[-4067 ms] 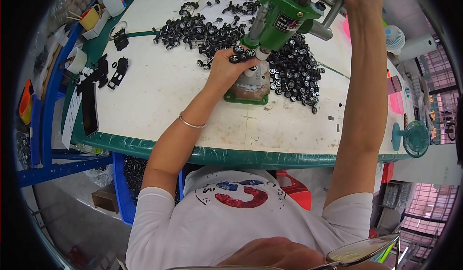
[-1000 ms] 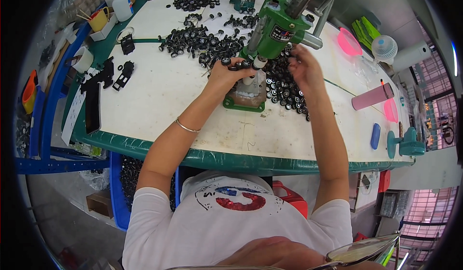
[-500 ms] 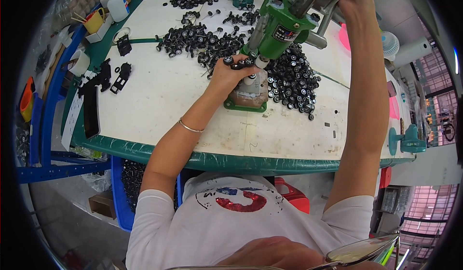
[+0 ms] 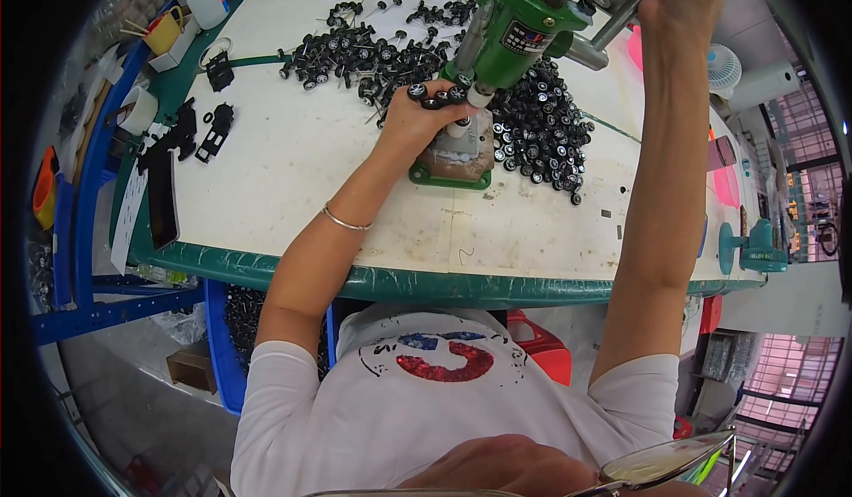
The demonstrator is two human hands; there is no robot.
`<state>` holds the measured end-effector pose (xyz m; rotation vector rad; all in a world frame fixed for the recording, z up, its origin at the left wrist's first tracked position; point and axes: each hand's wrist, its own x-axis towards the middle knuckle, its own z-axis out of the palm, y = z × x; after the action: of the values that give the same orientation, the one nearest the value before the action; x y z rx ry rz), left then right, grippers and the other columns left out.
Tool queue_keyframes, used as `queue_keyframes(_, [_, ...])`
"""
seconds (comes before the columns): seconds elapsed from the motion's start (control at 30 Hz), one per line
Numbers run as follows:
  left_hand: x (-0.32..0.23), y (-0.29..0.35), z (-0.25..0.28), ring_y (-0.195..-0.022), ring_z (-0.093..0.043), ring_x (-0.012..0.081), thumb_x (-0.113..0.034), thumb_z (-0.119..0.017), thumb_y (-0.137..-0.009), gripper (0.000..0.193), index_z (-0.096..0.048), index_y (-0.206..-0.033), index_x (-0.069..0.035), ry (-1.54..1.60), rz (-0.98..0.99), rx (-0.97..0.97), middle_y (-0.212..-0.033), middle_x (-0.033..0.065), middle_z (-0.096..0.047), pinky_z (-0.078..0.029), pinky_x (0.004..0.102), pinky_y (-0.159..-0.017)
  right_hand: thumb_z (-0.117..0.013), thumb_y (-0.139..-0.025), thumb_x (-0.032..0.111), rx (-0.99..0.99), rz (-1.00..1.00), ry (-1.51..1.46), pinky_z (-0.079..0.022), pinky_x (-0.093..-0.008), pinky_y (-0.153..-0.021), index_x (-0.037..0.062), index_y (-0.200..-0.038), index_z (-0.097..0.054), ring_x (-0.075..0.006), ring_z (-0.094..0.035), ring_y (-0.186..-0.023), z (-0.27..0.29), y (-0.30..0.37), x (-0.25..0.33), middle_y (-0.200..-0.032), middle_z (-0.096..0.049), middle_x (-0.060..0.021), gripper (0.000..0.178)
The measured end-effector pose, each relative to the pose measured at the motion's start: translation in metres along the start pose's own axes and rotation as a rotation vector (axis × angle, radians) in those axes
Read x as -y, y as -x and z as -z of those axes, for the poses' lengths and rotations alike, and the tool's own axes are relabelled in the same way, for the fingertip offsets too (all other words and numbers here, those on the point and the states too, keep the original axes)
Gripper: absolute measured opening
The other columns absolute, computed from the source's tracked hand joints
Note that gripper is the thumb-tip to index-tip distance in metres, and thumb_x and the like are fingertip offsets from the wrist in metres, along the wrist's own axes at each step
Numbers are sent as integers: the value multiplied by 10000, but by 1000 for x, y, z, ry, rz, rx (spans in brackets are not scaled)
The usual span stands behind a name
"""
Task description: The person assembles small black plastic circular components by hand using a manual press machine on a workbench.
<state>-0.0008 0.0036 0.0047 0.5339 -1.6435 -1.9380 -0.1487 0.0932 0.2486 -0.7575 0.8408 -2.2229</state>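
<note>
In the middle of the table stands a green hand press (image 4: pixel 510 58) on a green-edged base (image 4: pixel 453 176). My left hand (image 4: pixel 410 124) is at the press, its fingers closed round several small black toy wheels (image 4: pixel 432 100) with silver hubs, just under the press's ram (image 4: pixel 480 95). A wheel also shows below the fingers; whether it is on an axle is hidden. Raised at the upper right, my right hand (image 4: pixel 682 4) grips the press's metal lever (image 4: pixel 626 19); part of its grip is cut off by the frame edge.
Loose black wheels (image 4: pixel 546 133) lie heaped right of the press. Wheels on axles (image 4: pixel 355 58) are spread beyond my left hand. At left are black plastic parts (image 4: pixel 216 133) and a dark flat panel (image 4: pixel 163 197). A blue bin (image 4: pixel 216 346) stands below the table's green edge (image 4: pixel 426 287).
My right hand has shifted a little rightward with the lever. My left hand stays at the press with the wheels. The whole view has shifted slightly.
</note>
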Motion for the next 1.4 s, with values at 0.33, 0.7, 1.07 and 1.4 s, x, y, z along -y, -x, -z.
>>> queue_keyframes(0.33, [-3, 4, 2, -615, -532, 50, -126, -763, -705, 193, -700, -865, -39, -76, -23, -8, -689, -5, -638, -426, 215, -600, -590, -904, 330, 135, -477, -603, -137, -181, -333, 145, -745, -448, -14, -215, -389, 10, 6, 26, -539, -278, 97, 283])
queue_keyframes(0.7, [2, 5, 1, -614, -538, 57, -124, -772, -696, 195, -703, -855, -34, -7, -77, -20, -697, -7, -637, -428, 217, -598, -497, -860, 205, 88, 884, 453, -124, -264, -420, 108, -613, -327, -89, -143, -442, 9, 64, -21, -507, -204, 11, 315])
queue_keyframes(1.07, [9, 3, 1, -658, -559, 73, -162, -795, -690, 349, -679, -979, -5, 10, 64, 24, -776, 21, -653, -441, 224, -617, -595, -857, 181, 175, 692, 389, -195, -226, -385, 69, -629, -463, -65, -254, -407, 14, 35, -8, -524, -356, 20, 287])
queue_keyframes(1.4, [-29, 33, 43, -710, -626, 156, -137, -737, -764, 224, -588, -887, -24, 443, 118, -44, -785, 71, -629, -483, 251, -619, -632, -880, 236, 39, 134, 364, -270, -233, -397, 12, -868, -597, -64, -394, -449, 73, -61, -9, -618, -497, 7, 227])
